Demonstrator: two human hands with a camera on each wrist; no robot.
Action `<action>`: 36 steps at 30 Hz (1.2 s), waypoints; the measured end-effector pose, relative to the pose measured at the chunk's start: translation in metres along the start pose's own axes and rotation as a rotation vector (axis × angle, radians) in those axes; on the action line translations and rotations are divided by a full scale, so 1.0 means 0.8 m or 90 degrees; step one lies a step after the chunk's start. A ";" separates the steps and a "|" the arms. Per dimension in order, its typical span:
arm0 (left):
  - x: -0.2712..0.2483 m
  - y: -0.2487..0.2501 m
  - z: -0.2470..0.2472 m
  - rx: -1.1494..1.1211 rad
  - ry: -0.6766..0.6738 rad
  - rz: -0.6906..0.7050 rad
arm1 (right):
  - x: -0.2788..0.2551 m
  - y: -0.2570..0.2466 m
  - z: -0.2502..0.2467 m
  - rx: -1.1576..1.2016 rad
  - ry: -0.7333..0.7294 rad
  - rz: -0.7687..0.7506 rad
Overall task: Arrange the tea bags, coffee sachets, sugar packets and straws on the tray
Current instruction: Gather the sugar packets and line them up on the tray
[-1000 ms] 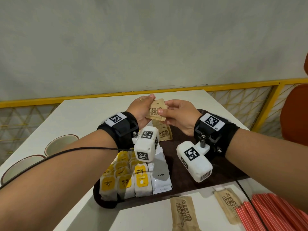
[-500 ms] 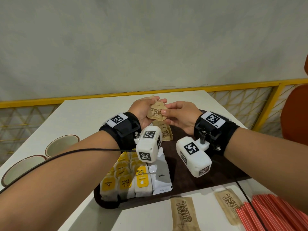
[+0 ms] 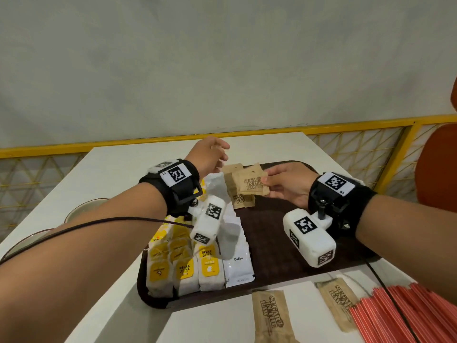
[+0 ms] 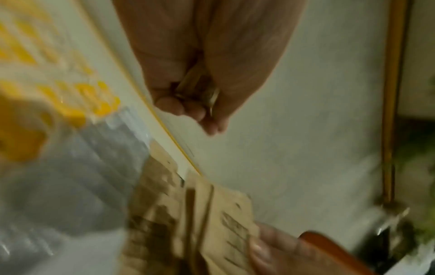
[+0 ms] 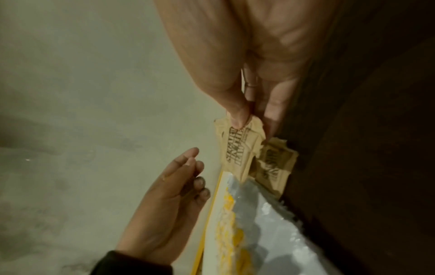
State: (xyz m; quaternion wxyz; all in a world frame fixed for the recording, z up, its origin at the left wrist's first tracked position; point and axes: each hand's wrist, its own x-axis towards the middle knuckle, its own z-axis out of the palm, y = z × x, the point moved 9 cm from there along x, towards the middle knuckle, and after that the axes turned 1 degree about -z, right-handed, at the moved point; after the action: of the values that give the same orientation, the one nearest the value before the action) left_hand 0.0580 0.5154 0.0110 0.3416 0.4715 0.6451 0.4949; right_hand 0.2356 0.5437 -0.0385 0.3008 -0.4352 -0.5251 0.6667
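**Sugar packet going onto the tray**

The right hand [image 3: 288, 185] pinches 1 sugar packet [image 3: 251, 183] above the tray [image 3: 277, 233], over the packets already lying [image 3: 241, 200] at its far end. The left hand [image 3: 210, 154] hovers loose-fingered and holds nothing. Next, likely, lay it flat beside those. 2 more packets [image 3: 270, 315] and the red straws [image 3: 405, 315] wait on the desk [image 3: 118, 174] near the tray's front edge; tea bags [image 3: 184, 266] and coffee sachets [image 3: 237, 266] fill its left side.
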 end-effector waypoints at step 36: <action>0.026 -0.025 0.072 0.646 -0.225 0.059 | 0.025 0.048 -0.004 -0.250 -0.029 0.039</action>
State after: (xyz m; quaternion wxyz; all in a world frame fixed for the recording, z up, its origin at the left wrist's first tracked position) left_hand 0.0980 0.5518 -0.0233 0.1520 0.6814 0.7143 0.0490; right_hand 0.2317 0.5523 -0.0809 0.1778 -0.4860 -0.6380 0.5703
